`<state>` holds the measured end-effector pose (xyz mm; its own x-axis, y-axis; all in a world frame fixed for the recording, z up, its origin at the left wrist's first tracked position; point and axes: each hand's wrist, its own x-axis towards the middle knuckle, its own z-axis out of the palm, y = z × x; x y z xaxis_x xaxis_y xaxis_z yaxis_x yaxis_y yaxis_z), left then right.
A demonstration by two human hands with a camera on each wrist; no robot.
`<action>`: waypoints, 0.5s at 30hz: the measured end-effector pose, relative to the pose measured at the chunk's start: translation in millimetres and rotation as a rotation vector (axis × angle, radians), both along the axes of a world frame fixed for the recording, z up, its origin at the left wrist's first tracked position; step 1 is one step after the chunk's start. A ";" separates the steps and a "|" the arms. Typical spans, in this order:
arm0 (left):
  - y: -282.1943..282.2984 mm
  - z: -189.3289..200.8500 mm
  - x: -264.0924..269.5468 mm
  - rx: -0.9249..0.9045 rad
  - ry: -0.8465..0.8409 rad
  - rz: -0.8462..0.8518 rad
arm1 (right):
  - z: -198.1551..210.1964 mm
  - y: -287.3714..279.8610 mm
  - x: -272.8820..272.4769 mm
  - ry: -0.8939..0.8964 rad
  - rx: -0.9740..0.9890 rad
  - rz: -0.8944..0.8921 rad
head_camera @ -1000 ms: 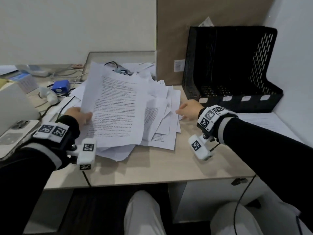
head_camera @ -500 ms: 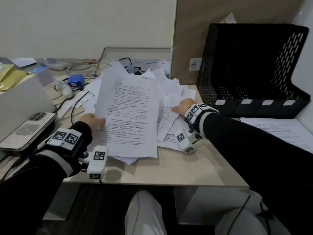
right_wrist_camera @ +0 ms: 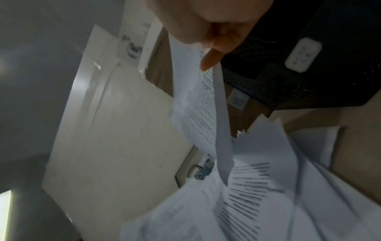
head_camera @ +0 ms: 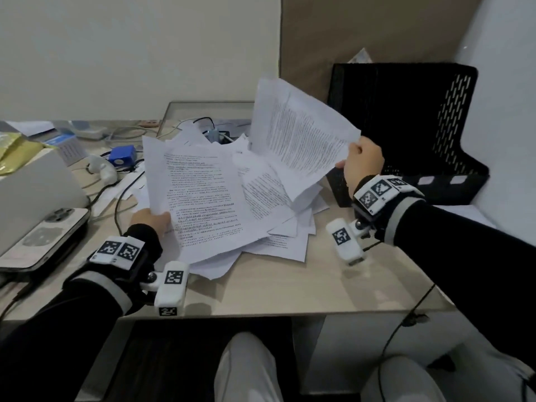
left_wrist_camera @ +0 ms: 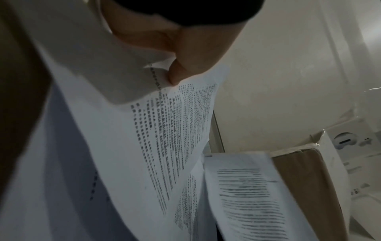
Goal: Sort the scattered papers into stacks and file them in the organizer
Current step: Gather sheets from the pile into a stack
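Note:
A loose heap of printed white papers (head_camera: 278,227) covers the middle of the desk. My left hand (head_camera: 150,220) pinches the lower left edge of a top sheet (head_camera: 200,198), thumb on its printed face (left_wrist_camera: 175,75). My right hand (head_camera: 362,163) pinches the right edge of another printed sheet (head_camera: 295,134) and holds it lifted and tilted above the heap; its fingers (right_wrist_camera: 210,60) curl round the edge. The black mesh organizer (head_camera: 412,126) stands at the back right, just behind my right hand; I see no papers in its slots.
A phone (head_camera: 43,236) lies on a white box at the left edge. A blue device (head_camera: 123,155), cables and a white mouse sit behind the heap. A brown board (head_camera: 333,47) leans at the back. More printed paper lies right of my right arm.
My right hand took hold of a sheet from the heap's right side and raised it up and to the right toward the organizer. The left hand keeps its grip on its sheet.

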<state>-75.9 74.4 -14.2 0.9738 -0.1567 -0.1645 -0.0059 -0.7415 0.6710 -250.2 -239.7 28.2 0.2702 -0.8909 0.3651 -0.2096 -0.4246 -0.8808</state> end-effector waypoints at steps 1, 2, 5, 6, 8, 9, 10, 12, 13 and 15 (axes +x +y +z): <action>-1.9 2.9 -4.8 0.009 0.005 -0.006 | 4.7 0.9 -5.1 -0.085 0.077 0.002; -3.9 5.2 -9.6 0.015 0.011 -0.016 | 9.6 2.7 -10.2 -0.165 0.148 0.017; -11.5 9.7 -23.8 -0.069 0.022 -0.047 | 22.0 6.7 -26.5 -0.254 0.297 0.107; -13.3 11.2 -28.8 -0.108 0.025 -0.051 | 23.7 5.9 -31.9 -0.237 0.329 0.151; -15.2 15.0 -35.0 -0.160 0.036 -0.065 | 24.1 1.3 -43.7 -0.159 0.329 0.211; -15.8 16.8 -36.2 -0.179 0.046 -0.074 | 23.9 -1.5 -50.3 -0.110 0.316 0.228; -16.3 19.5 -37.5 -0.194 0.047 -0.083 | 23.8 -4.8 -57.1 -0.067 0.306 0.245; -17.3 24.3 -39.0 -0.209 0.037 -0.092 | 24.7 -11.5 -69.9 0.020 0.278 0.301; -17.6 26.7 -39.8 -0.217 0.037 -0.097 | 25.6 -14.5 -75.1 0.066 0.252 0.330; -18.5 32.8 -42.7 -0.239 0.034 -0.109 | 29.8 -19.1 -82.9 0.159 0.168 0.372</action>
